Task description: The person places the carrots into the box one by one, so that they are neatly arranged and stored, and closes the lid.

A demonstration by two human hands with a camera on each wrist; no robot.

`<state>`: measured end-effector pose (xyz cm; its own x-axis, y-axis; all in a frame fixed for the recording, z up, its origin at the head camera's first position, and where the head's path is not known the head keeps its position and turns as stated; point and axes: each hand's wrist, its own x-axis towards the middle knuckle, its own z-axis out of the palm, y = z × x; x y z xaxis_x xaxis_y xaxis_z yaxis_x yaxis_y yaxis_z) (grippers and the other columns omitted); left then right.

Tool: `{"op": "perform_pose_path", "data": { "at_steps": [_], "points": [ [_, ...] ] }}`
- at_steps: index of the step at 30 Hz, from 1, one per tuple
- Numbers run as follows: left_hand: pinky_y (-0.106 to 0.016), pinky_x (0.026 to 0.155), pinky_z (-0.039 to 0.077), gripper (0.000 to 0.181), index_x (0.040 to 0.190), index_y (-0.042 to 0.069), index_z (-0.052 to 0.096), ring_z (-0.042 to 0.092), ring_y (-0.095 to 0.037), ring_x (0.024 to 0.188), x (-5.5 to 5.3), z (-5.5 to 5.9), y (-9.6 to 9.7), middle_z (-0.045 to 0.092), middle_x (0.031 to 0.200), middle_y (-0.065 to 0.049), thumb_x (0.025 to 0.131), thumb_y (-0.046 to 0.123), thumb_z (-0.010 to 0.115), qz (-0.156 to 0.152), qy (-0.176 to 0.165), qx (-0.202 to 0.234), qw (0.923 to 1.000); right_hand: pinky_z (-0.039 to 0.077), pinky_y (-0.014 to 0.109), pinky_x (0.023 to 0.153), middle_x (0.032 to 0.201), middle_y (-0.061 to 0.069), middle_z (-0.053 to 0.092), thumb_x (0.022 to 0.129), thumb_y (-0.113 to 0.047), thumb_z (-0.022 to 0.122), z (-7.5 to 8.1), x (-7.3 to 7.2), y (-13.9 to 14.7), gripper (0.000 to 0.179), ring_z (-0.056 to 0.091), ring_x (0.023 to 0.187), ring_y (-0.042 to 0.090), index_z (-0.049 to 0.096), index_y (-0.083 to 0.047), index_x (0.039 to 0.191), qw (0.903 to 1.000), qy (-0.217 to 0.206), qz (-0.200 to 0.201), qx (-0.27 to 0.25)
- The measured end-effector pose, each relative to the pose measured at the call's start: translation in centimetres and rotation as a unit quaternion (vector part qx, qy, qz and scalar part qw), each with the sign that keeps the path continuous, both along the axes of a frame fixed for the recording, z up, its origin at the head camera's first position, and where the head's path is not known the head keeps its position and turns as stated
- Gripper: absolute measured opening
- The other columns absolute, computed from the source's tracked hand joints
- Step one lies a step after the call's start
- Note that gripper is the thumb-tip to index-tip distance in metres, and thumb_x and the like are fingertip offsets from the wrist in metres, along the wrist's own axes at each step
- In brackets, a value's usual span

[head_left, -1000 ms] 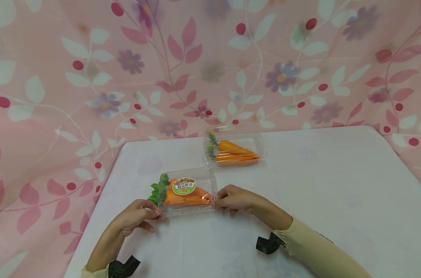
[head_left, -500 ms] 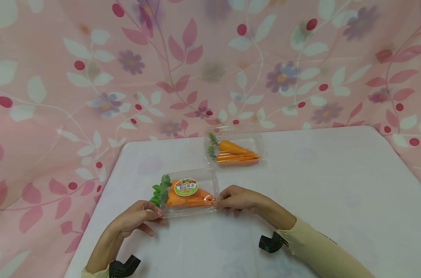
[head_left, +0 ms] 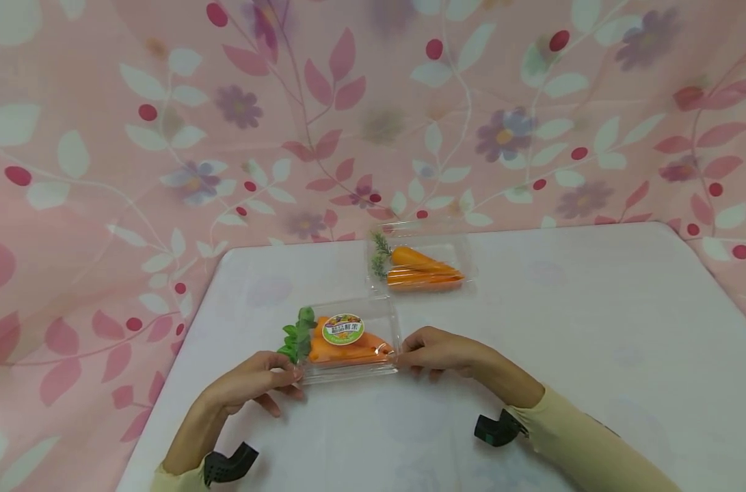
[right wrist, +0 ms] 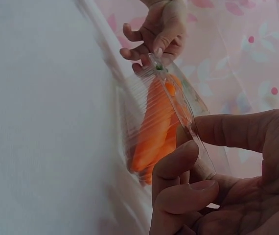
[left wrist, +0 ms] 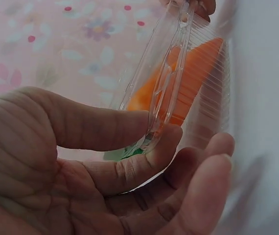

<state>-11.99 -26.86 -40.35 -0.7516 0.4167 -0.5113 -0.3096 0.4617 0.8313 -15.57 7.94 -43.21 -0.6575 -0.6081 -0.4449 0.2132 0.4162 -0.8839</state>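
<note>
A clear plastic clamshell box with a closed lid holds orange carrots. Its lid carries a round fruit sticker, and green leaves poke out at the left side. My left hand pinches the rim at the front left corner between thumb and index finger; the left wrist view shows this grip closely. At the front right corner, my right hand pinches the rim the same way. In the right wrist view the ribbed base hangs close over the white surface; whether it touches is unclear.
Behind stands a second clear box with orange carrots and feathery green tops, its lid raised at the back. Both boxes are on a white-covered table. A pink floral cloth hangs behind the table's far edge.
The box with the sticker has shifted slightly right in the head view, both hands moving with it and keeping their grip. The whole scene also slides a little right, so part is camera motion.
</note>
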Motion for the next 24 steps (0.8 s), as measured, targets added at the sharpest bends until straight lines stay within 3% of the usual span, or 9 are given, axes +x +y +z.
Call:
{"op": "perform_pose_path", "data": {
  "at_steps": [8, 24],
  "points": [
    [-0.030, 0.050, 0.055, 0.031, 0.100, -0.011, 0.063, 0.068, -0.036, 0.085, -0.5, 0.1, 2.0, 0.072, 0.089, -0.021, 0.097, 0.020, 0.062, -0.031, 0.014, -0.003, 0.9994, 0.032, 0.024, 0.049, 0.066, 0.002, 0.051, 0.093, -0.029, 0.069, 0.3, 0.4, 2.6, 0.035, 0.041, 0.058, 0.015, 0.063, 0.004, 0.082, 0.9998, 0.010, -0.001, 0.015],
    [-0.029, 0.048, 0.054, 0.028, 0.096, -0.009, 0.065, 0.069, -0.038, 0.085, -1.5, 0.0, 7.9, 0.072, 0.085, -0.020, 0.097, 0.018, 0.062, -0.099, 0.027, 0.001, 0.9948, 0.034, 0.024, 0.051, 0.069, 0.002, 0.052, 0.094, -0.029, 0.067, 1.1, 1.7, 9.1, 0.042, 0.044, 0.065, 0.016, 0.060, 0.012, 0.089, 0.9994, 0.033, -0.008, 0.007]
  ]
}}
